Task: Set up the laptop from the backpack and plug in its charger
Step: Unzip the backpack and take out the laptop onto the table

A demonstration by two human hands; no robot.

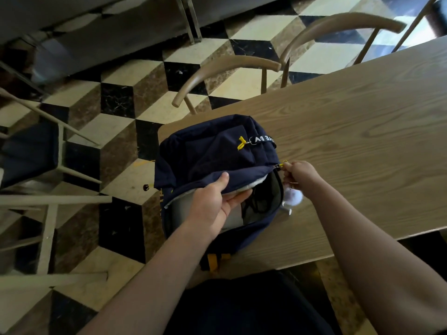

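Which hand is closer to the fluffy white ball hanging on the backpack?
The right hand. It pinches the yellow zipper pull just above the fluffy white ball. The left hand grips the backpack flap, farther off across the open pocket.

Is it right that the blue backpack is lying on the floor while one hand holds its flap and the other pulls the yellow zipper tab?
Not quite. The head view shows the blue backpack lying on the wooden table, not the floor. The left hand does hold its flap, and the right hand pinches the yellow zipper tab.
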